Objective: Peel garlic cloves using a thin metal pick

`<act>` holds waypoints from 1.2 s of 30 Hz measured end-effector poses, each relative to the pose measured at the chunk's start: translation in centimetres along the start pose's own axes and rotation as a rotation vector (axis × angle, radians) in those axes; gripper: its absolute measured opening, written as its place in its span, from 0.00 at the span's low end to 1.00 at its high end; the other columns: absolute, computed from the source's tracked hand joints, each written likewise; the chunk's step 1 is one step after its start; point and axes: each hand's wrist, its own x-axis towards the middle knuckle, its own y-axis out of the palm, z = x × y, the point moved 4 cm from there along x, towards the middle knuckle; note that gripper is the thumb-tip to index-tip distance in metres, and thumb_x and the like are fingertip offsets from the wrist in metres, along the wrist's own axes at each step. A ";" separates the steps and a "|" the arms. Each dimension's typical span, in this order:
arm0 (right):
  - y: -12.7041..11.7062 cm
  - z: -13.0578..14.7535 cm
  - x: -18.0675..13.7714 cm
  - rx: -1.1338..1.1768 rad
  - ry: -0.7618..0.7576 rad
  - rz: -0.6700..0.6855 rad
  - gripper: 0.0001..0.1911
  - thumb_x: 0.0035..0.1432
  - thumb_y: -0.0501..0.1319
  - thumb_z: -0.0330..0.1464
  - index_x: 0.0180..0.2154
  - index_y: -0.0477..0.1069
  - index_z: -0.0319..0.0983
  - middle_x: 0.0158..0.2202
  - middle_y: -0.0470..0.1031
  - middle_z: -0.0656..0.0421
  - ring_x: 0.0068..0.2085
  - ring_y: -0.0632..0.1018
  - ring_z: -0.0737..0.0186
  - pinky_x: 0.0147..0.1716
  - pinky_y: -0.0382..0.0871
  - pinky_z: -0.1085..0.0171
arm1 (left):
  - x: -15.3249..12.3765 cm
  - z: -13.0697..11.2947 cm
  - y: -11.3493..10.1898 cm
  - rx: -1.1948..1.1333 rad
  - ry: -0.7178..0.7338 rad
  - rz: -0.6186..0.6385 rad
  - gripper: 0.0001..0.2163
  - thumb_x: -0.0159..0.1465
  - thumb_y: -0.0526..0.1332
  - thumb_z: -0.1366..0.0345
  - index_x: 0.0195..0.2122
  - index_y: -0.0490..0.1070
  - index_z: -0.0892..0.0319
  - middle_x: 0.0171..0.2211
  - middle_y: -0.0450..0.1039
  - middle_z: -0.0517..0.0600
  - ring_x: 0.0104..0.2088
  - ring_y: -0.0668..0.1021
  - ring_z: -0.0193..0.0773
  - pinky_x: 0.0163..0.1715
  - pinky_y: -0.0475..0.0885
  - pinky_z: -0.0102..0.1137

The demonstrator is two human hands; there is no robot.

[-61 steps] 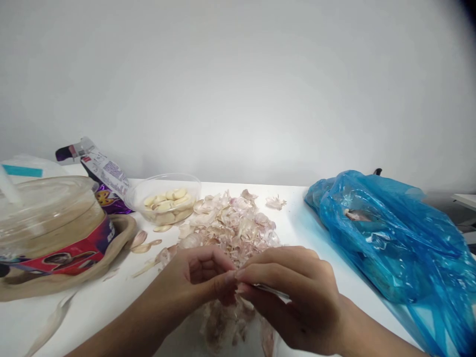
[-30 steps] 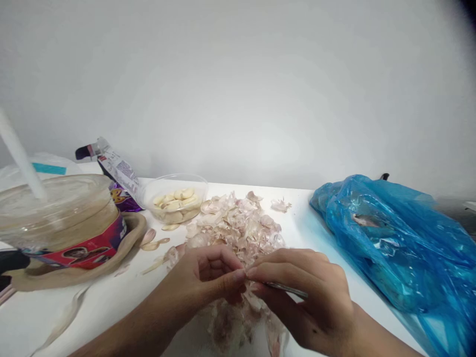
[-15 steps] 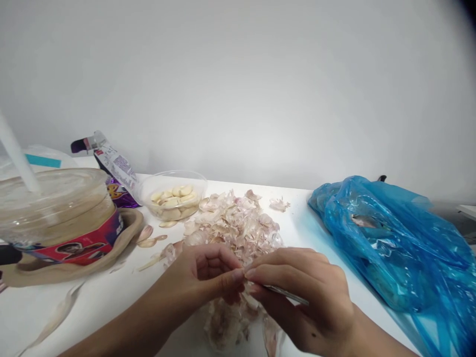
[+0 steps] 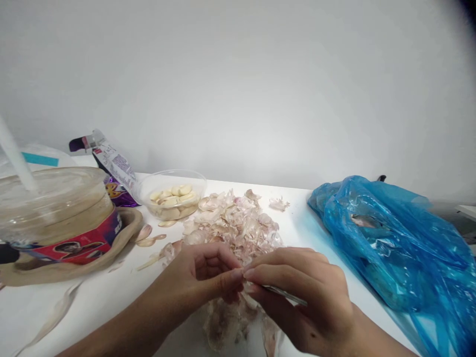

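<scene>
My left hand is closed in a pinch, and whatever lies between thumb and fingers is hidden. Its fingertips meet those of my right hand, which is wrapped around a thin metal tool; only a narrow strip of it shows below the fingers, too little to tell its kind. Both hands are over the near part of a heap of garlic skins. Behind and to the left, a clear plastic bowl holds several peeled garlic cloves. Unpeeled cloves lie beside the heap.
At left, a large lidded drink cup with a white straw sits in a cardboard holder. Behind it are a purple snack packet and a white wrapper. A blue plastic bag covers the right side of the white table.
Almost nothing differs. Both hands keep the same pinch at the same spot, and the cup at left appears shifted very slightly left in the view.
</scene>
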 end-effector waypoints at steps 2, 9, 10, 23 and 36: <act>0.0 0.0 -0.1 0.002 0.000 0.004 0.06 0.54 0.59 0.25 0.36 0.70 0.32 0.30 0.75 0.55 0.30 0.76 0.68 0.30 0.70 0.70 | 0.0 0.0 0.0 0.015 0.006 -0.002 0.07 0.49 0.66 0.63 0.23 0.71 0.61 0.20 0.73 0.46 0.23 0.73 0.34 0.25 0.66 0.27; 0.1 -0.1 -0.3 0.020 0.002 0.044 0.08 0.53 0.59 0.24 0.38 0.69 0.33 0.31 0.75 0.57 0.31 0.75 0.69 0.31 0.70 0.71 | -0.1 -0.1 0.1 0.023 0.008 0.001 0.07 0.49 0.66 0.64 0.24 0.71 0.61 0.20 0.72 0.46 0.24 0.72 0.33 0.25 0.65 0.26; 0.1 -0.1 -0.3 0.022 0.002 0.050 0.08 0.53 0.59 0.24 0.38 0.69 0.33 0.32 0.75 0.57 0.31 0.75 0.69 0.31 0.69 0.71 | -0.1 -0.1 0.1 0.021 0.009 0.003 0.07 0.50 0.66 0.64 0.23 0.71 0.61 0.20 0.72 0.46 0.23 0.72 0.33 0.25 0.65 0.26; 0.4 0.1 -0.2 -0.025 -0.004 0.074 0.06 0.55 0.57 0.25 0.36 0.69 0.34 0.30 0.74 0.57 0.29 0.75 0.68 0.27 0.69 0.69 | -0.2 -0.4 0.3 0.093 0.079 -0.019 0.05 0.50 0.65 0.66 0.23 0.71 0.61 0.20 0.72 0.46 0.24 0.73 0.34 0.24 0.66 0.26; 0.6 -0.1 -0.3 -0.028 -0.027 0.133 0.09 0.54 0.58 0.24 0.39 0.68 0.34 0.32 0.75 0.56 0.29 0.75 0.66 0.26 0.68 0.68 | -0.6 -0.5 0.4 0.323 0.113 0.039 0.03 0.53 0.63 0.66 0.26 0.71 0.59 0.24 0.73 0.45 0.28 0.75 0.36 0.27 0.67 0.26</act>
